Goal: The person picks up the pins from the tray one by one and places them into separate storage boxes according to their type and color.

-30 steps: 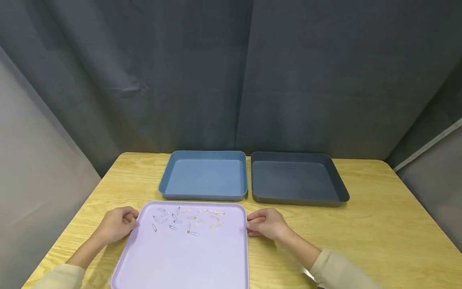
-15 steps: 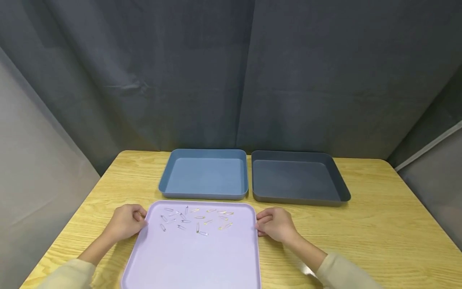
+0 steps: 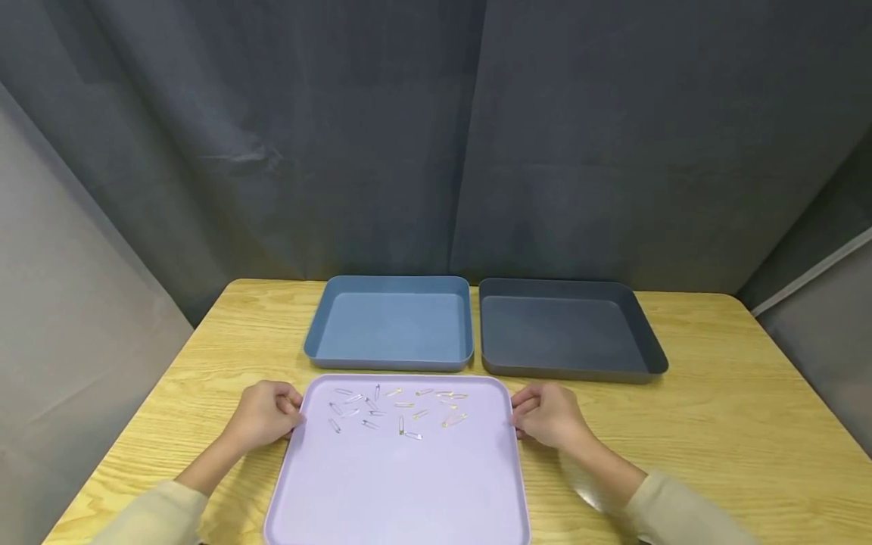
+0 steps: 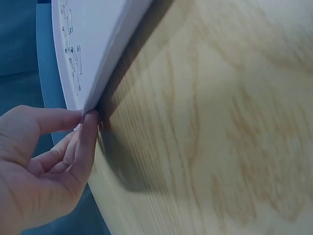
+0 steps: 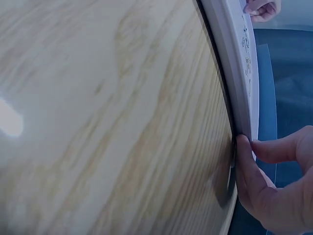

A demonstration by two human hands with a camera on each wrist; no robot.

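A lilac tray lies on the wooden table near me, with several small safety pins scattered along its far part. My left hand pinches the tray's left edge near the far corner. My right hand pinches the right edge opposite. In the left wrist view, thumb and fingers of the left hand close on the tray's rim, and the pins show on top. The right wrist view has the right hand gripping the rim in the same way.
Behind the lilac tray stand a blue tray and, to its right, a dark grey tray, side by side, nothing inside either. The wooden table extends bare to the right. Dark curtains close off the back.
Both hands have slid the lilac tray to the right across the table, so it now sits more in front of the gap between the two rear trays. The grips are unchanged.
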